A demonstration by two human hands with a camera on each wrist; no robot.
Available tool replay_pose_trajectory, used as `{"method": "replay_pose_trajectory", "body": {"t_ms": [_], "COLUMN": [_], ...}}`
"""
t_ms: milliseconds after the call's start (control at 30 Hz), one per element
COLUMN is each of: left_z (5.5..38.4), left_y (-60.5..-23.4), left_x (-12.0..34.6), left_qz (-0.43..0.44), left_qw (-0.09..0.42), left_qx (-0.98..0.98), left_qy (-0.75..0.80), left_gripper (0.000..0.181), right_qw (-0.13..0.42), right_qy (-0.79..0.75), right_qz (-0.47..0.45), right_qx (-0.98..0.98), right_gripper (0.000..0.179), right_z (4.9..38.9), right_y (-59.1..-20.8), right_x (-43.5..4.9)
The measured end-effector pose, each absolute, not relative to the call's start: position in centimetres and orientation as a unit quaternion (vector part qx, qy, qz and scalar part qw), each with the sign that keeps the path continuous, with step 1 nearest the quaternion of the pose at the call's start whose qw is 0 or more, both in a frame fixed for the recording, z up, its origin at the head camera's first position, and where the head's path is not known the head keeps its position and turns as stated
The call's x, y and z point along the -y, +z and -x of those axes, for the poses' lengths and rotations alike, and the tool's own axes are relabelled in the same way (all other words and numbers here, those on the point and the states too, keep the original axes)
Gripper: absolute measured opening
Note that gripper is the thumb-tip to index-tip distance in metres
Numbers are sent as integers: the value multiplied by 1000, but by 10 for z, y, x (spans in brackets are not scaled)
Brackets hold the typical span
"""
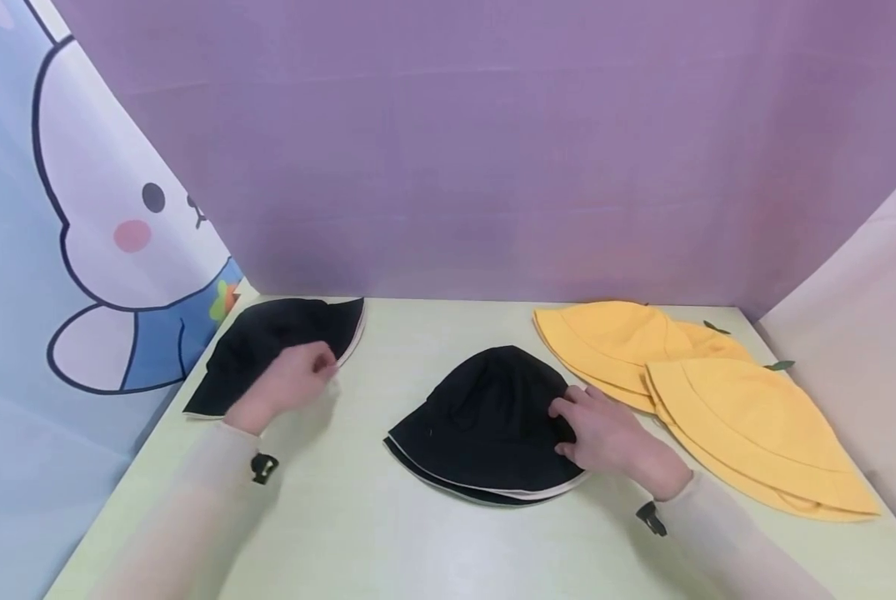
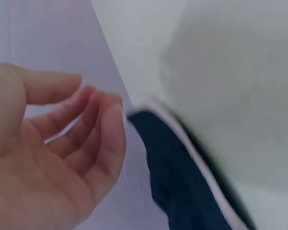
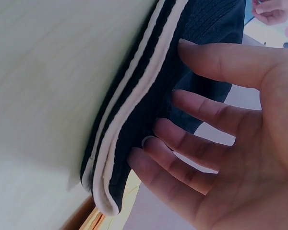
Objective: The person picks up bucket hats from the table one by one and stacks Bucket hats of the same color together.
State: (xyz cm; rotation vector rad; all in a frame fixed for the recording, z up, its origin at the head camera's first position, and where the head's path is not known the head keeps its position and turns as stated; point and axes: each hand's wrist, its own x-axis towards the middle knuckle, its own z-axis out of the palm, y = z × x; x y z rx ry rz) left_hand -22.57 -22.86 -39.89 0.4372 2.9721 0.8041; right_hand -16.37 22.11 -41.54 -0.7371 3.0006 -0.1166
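Two black bucket hats (image 1: 485, 425) with pale-edged brims lie stacked, crown up, in the middle of the table. My right hand (image 1: 605, 433) is at their right side, its relaxed fingers spread along the upper hat. In the right wrist view the fingertips (image 3: 187, 50) rest against the dark cloth just above the two pale brim edges. Farther left lies another black hat (image 1: 267, 329) with a pale edge. Over its near right side is my left hand (image 1: 297, 379), fingers loosely curved with nothing between them; the left wrist view shows them beside that hat's brim (image 2: 182, 167).
Several yellow hats with small green leaf tips overlap at the right, one group at the back (image 1: 613, 333) and one nearer (image 1: 755, 425). A purple cloth (image 1: 478, 167) hangs behind the pale table (image 1: 327, 533). A rabbit-print curtain (image 1: 12, 350) borders the left side.
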Motion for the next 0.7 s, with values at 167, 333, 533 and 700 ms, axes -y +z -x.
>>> {"method": "replay_pose_trajectory", "body": {"t_ms": [167, 333, 533, 700], "left_z": [232, 232, 223, 217], "left_y": [-390, -385, -391, -394], "left_x": [271, 308, 344, 366], "left_qz": [-63, 8, 110, 133], "left_qw": [-19, -27, 19, 105], "left_qx": [-968, -976, -978, -973], "left_qy": [242, 217, 177, 155], "left_gripper": [17, 23, 25, 49], "right_qw": [42, 52, 48, 46], "right_qy": [-41, -45, -44, -41], "right_qz": [226, 220, 224, 224], "right_qx": [-972, -973, -972, -973], "right_gripper": [39, 39, 39, 39], "right_z": [166, 169, 169, 168], "right_y": [-415, -415, -416, -415], "right_x": [-221, -219, -218, -216]}}
